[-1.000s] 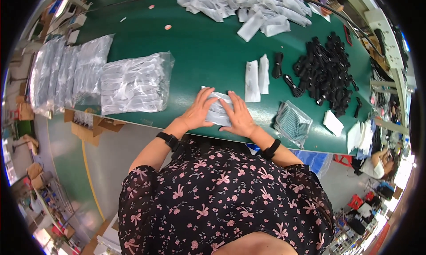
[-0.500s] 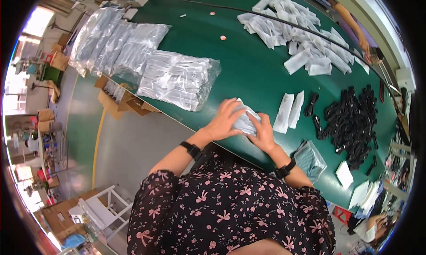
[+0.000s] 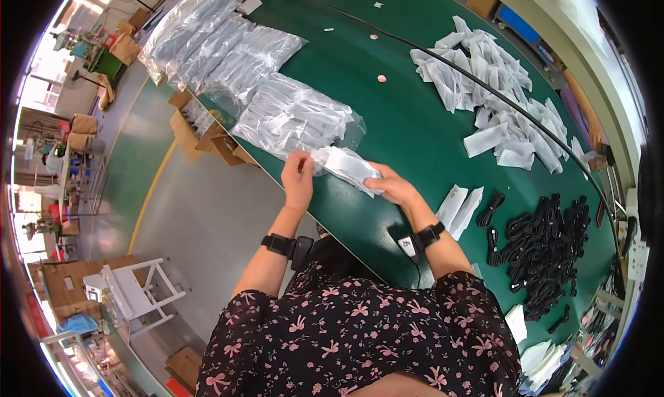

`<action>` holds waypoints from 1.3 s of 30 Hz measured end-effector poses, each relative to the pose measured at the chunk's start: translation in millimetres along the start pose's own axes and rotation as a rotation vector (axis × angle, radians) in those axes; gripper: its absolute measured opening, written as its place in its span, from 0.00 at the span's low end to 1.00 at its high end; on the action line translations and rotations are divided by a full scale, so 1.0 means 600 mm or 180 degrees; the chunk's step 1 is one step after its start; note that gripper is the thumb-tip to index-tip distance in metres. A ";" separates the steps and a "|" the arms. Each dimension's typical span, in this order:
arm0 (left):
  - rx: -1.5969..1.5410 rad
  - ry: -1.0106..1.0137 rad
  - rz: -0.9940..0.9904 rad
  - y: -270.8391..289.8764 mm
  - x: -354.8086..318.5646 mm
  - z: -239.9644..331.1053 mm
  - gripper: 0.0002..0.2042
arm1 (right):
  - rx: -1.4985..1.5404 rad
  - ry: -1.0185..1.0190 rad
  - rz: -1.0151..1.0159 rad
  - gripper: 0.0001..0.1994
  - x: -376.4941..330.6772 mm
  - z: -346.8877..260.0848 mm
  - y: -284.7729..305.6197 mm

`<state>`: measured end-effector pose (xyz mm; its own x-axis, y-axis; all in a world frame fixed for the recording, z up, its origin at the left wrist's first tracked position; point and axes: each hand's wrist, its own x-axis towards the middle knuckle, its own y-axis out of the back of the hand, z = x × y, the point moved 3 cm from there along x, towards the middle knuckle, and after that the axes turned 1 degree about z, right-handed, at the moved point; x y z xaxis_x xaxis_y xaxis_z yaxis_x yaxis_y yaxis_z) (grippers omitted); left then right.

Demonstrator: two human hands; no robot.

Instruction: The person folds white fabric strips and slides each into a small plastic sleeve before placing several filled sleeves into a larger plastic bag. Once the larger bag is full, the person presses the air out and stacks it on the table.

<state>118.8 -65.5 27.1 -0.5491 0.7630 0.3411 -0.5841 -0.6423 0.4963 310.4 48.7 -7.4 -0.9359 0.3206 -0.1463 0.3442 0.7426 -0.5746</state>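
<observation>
Two hands on one clear packet at the near edge of the green bench (image 3: 408, 127).

Both the left hand (image 3: 299, 178) and the right hand (image 3: 391, 187) have their fingers closed on a clear plastic bag (image 3: 348, 167) with white contents, held just beside a stack of filled bags (image 3: 294, 117). Farther left lie more filled bags (image 3: 207, 41); empty white sleeves (image 3: 487, 86) are heaped at the far side, black cables (image 3: 546, 248) lie to the right.

packet (image 3: 348, 167): contents blurring, not readable | left hand (image 3: 299, 178): fingertips hiding under packet edge | black cables (image 3: 546, 255): count unclear | desk (image 3: 408, 120): far end cutting off
</observation>
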 end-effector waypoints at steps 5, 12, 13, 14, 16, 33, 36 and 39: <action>-0.1581 0.0916 0.0642 0.015 0.006 -0.006 0.01 | 0.0024 -0.0212 -0.0282 0.34 0.094 -0.003 -0.010; -0.0494 0.0106 0.0643 0.041 0.005 0.050 0.02 | -0.2882 0.0584 0.0679 0.31 0.140 0.002 -0.053; -0.0428 0.0018 0.0552 0.039 0.005 0.059 0.03 | -0.2891 0.0562 0.0679 0.31 0.146 0.011 -0.062; -0.0346 -0.0064 0.0464 0.041 0.003 0.067 0.03 | -0.3209 0.0522 0.0906 0.31 0.152 0.012 -0.082; -0.0263 -0.0130 0.0377 0.042 -0.004 0.069 0.03 | -0.3846 0.0448 0.1369 0.32 0.159 0.013 -0.113; 0.0322 -0.0986 -0.0425 0.067 -0.019 0.050 0.05 | -0.5268 0.1394 0.2009 0.33 0.208 0.069 -0.174; 0.0371 -0.0889 -0.0302 0.083 -0.014 0.040 0.06 | -0.4736 0.1949 0.1916 0.36 0.202 0.067 -0.188; 0.0154 -0.0444 -0.0288 0.097 -0.008 0.028 0.05 | -0.4506 0.1789 0.1600 0.39 0.159 0.054 -0.182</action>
<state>97.7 -105.5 67.9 -0.4053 0.8225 0.3991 -0.5961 -0.5688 0.5667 181.1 -20.6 15.5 -0.6763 0.6167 0.4028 0.6825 0.3189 0.6577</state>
